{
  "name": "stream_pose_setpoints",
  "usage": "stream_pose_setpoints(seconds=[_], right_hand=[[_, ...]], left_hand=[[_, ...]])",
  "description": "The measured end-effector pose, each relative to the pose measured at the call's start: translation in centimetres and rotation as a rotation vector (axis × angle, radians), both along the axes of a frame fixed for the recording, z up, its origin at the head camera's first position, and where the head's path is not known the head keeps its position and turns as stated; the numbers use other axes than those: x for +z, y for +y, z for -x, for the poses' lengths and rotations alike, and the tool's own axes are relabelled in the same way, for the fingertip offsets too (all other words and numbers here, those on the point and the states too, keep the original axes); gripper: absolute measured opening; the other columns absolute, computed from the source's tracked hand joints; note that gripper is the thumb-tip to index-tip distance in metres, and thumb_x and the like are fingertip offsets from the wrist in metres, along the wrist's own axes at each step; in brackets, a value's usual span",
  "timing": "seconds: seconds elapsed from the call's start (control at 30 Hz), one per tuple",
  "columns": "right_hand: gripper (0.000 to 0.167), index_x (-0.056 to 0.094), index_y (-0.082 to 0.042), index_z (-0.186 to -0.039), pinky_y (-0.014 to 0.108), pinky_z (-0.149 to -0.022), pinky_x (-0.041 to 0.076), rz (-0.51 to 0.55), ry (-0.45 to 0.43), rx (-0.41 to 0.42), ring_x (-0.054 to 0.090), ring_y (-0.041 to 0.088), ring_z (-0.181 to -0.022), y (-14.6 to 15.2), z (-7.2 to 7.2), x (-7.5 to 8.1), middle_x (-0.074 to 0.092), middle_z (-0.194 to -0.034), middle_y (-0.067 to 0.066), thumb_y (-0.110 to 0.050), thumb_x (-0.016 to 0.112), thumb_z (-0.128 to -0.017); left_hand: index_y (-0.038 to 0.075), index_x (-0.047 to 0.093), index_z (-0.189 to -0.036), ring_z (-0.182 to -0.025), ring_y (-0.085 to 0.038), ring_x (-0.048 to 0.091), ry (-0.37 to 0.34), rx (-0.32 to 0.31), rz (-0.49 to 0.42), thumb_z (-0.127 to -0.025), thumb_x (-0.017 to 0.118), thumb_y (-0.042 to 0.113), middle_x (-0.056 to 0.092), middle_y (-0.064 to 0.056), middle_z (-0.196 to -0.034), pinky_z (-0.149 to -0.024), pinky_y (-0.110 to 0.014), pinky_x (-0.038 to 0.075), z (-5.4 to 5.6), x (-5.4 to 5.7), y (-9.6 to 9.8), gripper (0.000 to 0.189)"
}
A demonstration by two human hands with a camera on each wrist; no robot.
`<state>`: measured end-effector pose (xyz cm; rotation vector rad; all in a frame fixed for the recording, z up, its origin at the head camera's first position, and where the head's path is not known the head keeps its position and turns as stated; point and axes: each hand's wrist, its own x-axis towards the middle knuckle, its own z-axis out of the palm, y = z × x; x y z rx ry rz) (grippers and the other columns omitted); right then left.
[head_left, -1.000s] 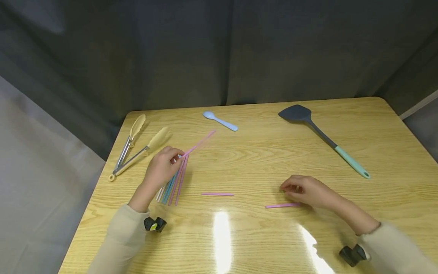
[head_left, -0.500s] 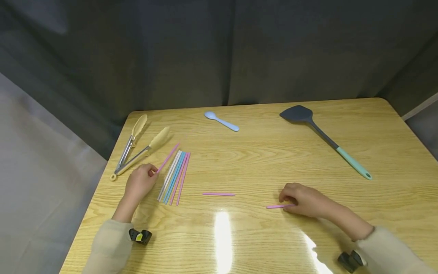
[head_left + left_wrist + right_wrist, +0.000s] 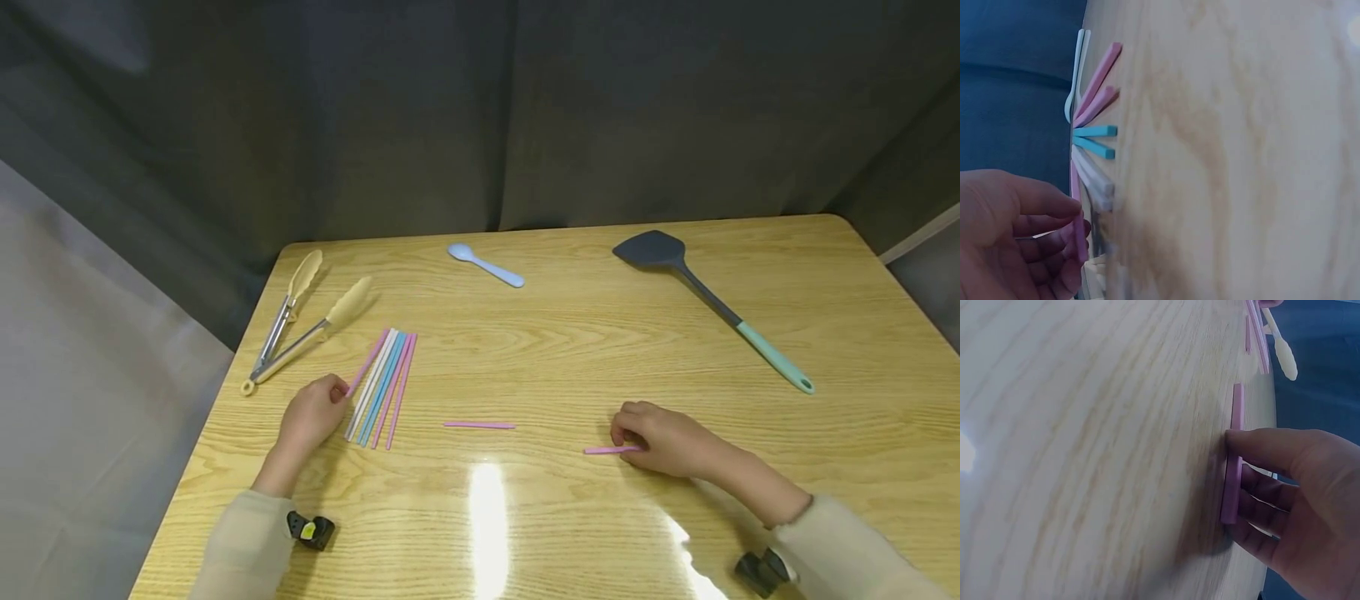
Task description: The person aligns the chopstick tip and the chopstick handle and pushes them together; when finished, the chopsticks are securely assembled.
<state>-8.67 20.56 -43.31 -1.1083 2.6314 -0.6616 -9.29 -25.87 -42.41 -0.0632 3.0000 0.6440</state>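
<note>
My left hand [image 3: 313,410] pinches a pink stick [image 3: 1075,181] between thumb and fingers, low over the table. That stick slants along the left side of a row of sticks: white [image 3: 371,387], blue [image 3: 387,387] and pink [image 3: 402,390], fanned slightly apart at their near ends. On the right, my right hand [image 3: 667,437] has its thumb and fingertips around another pink stick [image 3: 1233,478], which lies close along the tabletop. Between the two hands a single short pink stick [image 3: 480,426] rests crosswise on the wood.
Spread tongs [image 3: 288,342] with cream tips lie left of the row. A light blue spoon [image 3: 487,267] is near the table's back edge. Farther right lies a dark spatula [image 3: 697,287] with a green handle. Dark curtain [image 3: 390,117] hangs behind the wooden table [image 3: 555,350].
My left hand has carried its pink stick from over the row to the row's left side and lowered it. My right hand has come down and taken hold of the right-hand pink stick.
</note>
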Motion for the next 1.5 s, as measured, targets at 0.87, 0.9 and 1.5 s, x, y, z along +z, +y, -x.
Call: stream_pose_setpoints(seconds=[0.87,0.9,1.5], right_hand=[[0.018,0.055,-0.017,-0.078,0.017,-0.052,0.034,0.034,0.008,-0.038,0.037,0.003,-0.063,0.2,-0.5,-0.2,0.042,-0.072,-0.011,-0.007,0.069,-0.076],[0.018,0.055,-0.018,-0.078,0.017,-0.052,0.035,0.033,0.011,-0.038,0.037,0.003,-0.063,0.2,-0.5,-0.3,0.042,-0.072,-0.011,-0.007,0.069,-0.076],[0.017,0.055,-0.019,-0.078,0.018,-0.052,0.034,0.023,0.022,-0.047,0.036,0.004,-0.064,0.2,-0.5,-0.1,0.042,-0.072,-0.011,-0.008,0.068,-0.077]], left_hand=[[0.002,0.063,-0.1,-0.087,-0.022,0.054,0.112,-0.284,-0.124,-0.085,0.059,0.008,0.059,-0.008,-0.097,-0.073,-0.035,0.049,0.6,0.8,6.9,0.017],[0.003,0.063,-0.101,-0.089,-0.022,0.055,0.103,-0.312,-0.123,-0.084,0.059,0.008,0.06,-0.007,-0.097,-0.075,-0.035,0.048,0.6,0.8,7.6,0.017],[0.012,0.066,-0.093,-0.083,-0.014,0.052,0.234,-0.797,0.11,-0.08,0.066,0.015,0.058,0.001,-0.091,-0.073,-0.026,0.045,0.3,-0.8,14.8,0.013]])
